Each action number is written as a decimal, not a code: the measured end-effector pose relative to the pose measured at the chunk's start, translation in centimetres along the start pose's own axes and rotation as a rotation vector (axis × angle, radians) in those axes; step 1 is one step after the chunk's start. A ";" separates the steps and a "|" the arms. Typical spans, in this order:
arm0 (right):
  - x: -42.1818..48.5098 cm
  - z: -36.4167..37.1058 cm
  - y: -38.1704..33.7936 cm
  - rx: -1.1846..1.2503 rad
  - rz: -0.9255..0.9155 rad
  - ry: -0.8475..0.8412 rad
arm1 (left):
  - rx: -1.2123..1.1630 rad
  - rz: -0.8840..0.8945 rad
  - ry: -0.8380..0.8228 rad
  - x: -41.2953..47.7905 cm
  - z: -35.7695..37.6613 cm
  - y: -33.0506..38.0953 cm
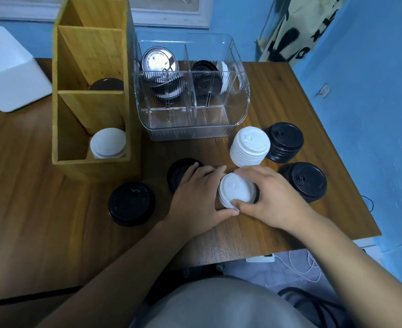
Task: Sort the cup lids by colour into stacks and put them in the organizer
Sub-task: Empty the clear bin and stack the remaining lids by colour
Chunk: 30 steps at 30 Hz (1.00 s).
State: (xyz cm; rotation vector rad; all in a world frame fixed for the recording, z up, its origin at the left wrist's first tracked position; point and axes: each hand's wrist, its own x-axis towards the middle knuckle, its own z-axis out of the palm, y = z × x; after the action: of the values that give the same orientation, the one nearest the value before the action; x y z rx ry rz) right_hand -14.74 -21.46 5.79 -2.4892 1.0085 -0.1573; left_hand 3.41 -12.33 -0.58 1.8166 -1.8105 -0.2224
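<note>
- A small white stack (237, 191) of lids is held at the near middle of the table (29, 185), enclosed between the left hand (195, 197) and the right hand (275, 197).
- The fingers of both hands are curled round its rim, thumbs at the near edge and the other fingers at the far edge.
- A dark rim is seen under its right side; whether a black lid lies beneath cannot be told.
- A taller white stack (249, 146) stands just beyond it, with a far black stack (286, 142) and a near black stack (304, 181) to the right.
- A single black lid (131, 203) lies apart at the left; another black lid (178, 171) is partly covered by the left hand.
- White lids (107, 143) are already set in the front compartment of the wooden organizer (91, 166); a few lids stand on edge in the clear organizer (190, 131).
- The lids are judged to be light, thin and smooth, and likely to flex.
- A nested stack would probably tilt or separate if lifted by the top lid alone, so it is best taken low, at opposite sides of the rim, with a gentle squeeze.
</note>
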 end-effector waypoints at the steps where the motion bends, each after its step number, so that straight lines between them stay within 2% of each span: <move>1: 0.0 0.0 0.0 -0.002 -0.001 -0.003 | -0.008 -0.006 -0.002 0.0 -0.2 0.1; 6: 0.1 -0.4 0.1 0.004 0.003 -0.039 | -0.025 -0.012 -0.013 0.0 -0.4 0.2; 12: 0.7 -1.5 0.2 -0.061 -0.048 -0.174 | -0.012 0.011 -0.019 0.1 -0.5 0.2; 18: 0.6 -1.7 0.6 -0.057 -0.082 -0.213 | -0.008 0.018 -0.042 0.1 -0.7 0.3; 22: 0.5 -1.4 0.6 -0.019 -0.063 -0.205 | -0.026 0.026 -0.085 0.2 -1.3 0.7; 28: -0.8 -0.6 0.9 0.109 -0.060 -0.131 | -0.199 0.009 -0.072 0.0 -5.9 0.0; 30: -1.2 -0.4 0.9 0.143 -0.054 -0.096 | -0.109 -0.022 -0.155 0.2 -7.5 -0.7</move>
State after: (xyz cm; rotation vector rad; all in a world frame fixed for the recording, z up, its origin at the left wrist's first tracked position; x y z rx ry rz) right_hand -16.27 -21.32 5.85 -2.3717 0.8603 -0.1213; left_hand 7.72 -10.61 5.33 1.7865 -1.8444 -0.4727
